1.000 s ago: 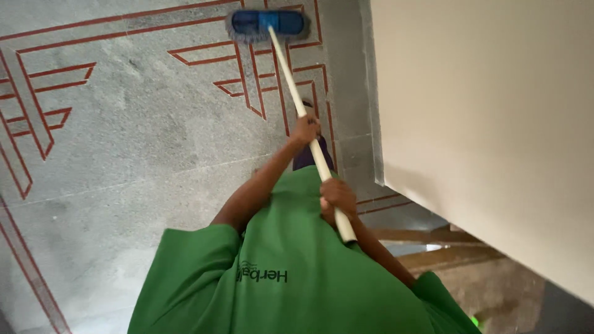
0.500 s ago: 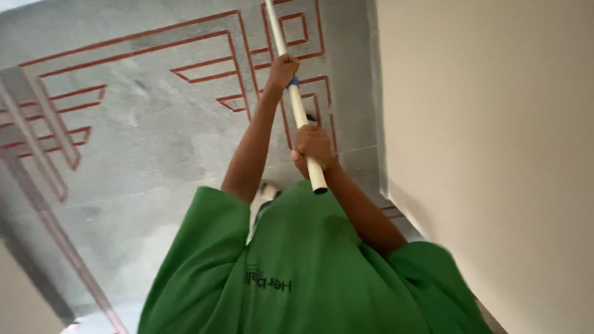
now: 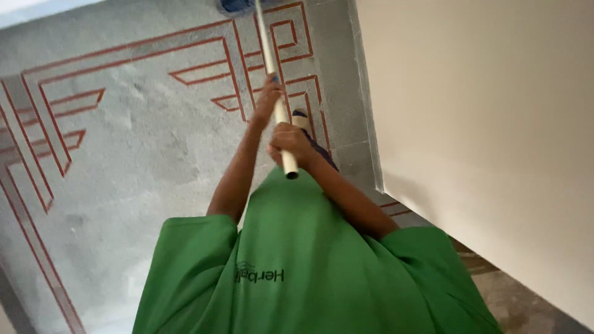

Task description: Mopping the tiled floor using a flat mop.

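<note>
floor: grey, red line pattern | wall: plain cream

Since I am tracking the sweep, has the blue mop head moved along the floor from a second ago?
Yes. The blue mop head has slid farther away, past the red-line pattern that it lay beside before, and now sits half out of view.

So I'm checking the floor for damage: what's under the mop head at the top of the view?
The blue mop head lies on grey floor with red line inlay. The spot beneath it is covered, and the frame edge cuts most of the head off.
</note>
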